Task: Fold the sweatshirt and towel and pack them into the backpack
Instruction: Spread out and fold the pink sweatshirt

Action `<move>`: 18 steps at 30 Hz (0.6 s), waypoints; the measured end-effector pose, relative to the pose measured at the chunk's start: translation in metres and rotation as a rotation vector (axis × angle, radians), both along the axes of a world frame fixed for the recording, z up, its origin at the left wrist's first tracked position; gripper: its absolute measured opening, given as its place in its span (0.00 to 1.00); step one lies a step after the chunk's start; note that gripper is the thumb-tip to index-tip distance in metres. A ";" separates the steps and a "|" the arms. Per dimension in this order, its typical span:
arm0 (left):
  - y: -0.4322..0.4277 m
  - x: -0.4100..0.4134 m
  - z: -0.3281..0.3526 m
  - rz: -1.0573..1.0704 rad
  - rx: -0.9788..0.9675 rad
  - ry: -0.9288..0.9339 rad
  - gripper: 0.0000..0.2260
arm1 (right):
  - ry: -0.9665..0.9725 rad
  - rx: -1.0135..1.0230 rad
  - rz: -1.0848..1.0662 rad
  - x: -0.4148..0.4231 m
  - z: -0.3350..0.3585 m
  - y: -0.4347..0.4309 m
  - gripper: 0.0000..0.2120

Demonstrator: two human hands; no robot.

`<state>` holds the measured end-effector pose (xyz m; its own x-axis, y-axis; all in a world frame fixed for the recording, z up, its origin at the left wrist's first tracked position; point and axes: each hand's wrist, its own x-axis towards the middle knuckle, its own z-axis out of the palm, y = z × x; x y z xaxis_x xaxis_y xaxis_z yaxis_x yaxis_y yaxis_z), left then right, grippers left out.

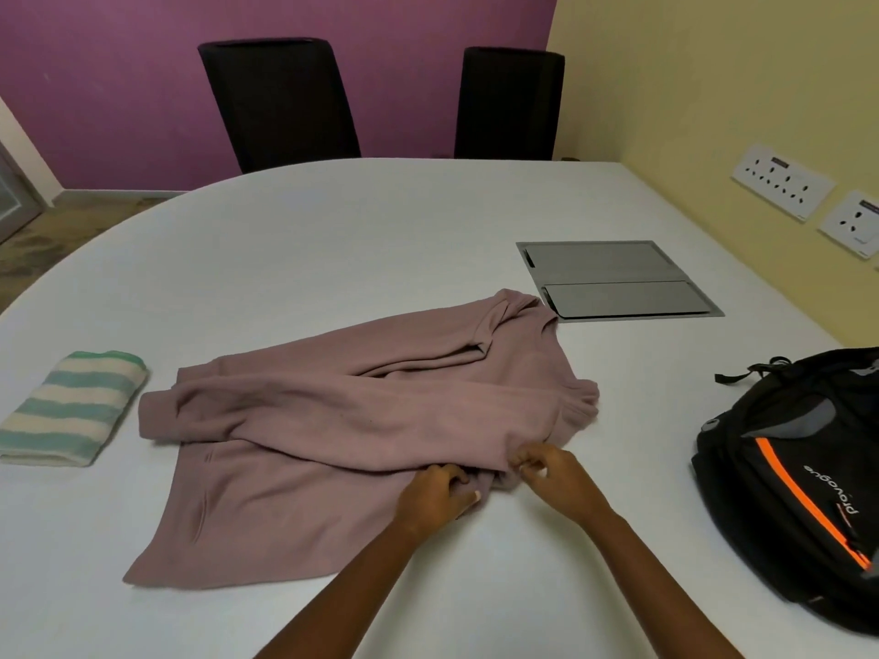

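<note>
Sweatshirt (361, 411): mauve, lying across the middle of the frame on the white table (333, 240). We see it partly folded. One sleeve is drawn over the body toward the left, and more cloth is bunched toward the upper right. A ribbed edge shows at its right side, and the flat lower part runs down to the lower left.

Left hand (440, 492): at the garment's lower right edge, fingers curled into the fabric and gripping it.

Right hand (551, 470): just right of the left hand, fingertips pinching a fold of the same edge. There is a small gap between the two hands. Both forearms enter from the bottom of the frame.

Towel (71, 411): green and cream stripes, already folded, at the left of the frame. It lies near the sweatshirt's leftmost sleeve end but apart from it.

Backpack (799, 492): black with an orange stripe, lying at the right edge of the frame, well apart from the sweatshirt (we cannot tell whether its main compartment is unzipped).

Also noted:
- A grey hatch panel (618, 280) is set in the tabletop, and the sweatshirt's upper tip lies just beside its lower left corner.
- Two black chairs (280, 102) stand at the top of the frame against the purple wall.
- Wall sockets (782, 187) are on the yellow wall at upper right.
</note>
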<state>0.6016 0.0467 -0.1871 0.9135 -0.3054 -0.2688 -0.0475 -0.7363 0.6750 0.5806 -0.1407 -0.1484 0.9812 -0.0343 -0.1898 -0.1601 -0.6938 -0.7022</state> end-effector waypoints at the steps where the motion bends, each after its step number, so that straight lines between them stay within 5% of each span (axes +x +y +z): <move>1: -0.004 0.000 -0.001 -0.019 -0.035 -0.015 0.17 | -0.026 0.005 -0.051 0.002 0.001 -0.009 0.09; 7: -0.027 -0.002 -0.005 0.053 -0.219 -0.050 0.12 | -0.138 -0.066 -0.372 0.036 0.006 -0.058 0.15; 13: -0.039 0.000 -0.009 0.190 -0.227 -0.060 0.13 | 0.107 -0.133 -0.194 0.073 0.009 -0.066 0.20; 16: -0.040 0.005 -0.010 0.190 -0.232 -0.058 0.15 | 0.177 -0.158 -0.180 0.081 0.003 -0.073 0.07; 18: -0.041 0.007 -0.010 0.185 -0.230 -0.083 0.15 | 0.181 -0.184 -0.151 0.084 0.001 -0.083 0.14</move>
<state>0.6083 0.0057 -0.1969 0.9752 -0.1762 -0.1343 0.0113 -0.5657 0.8245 0.6647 -0.2234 -0.1474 0.9132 -0.2277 -0.3379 -0.3823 -0.7654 -0.5176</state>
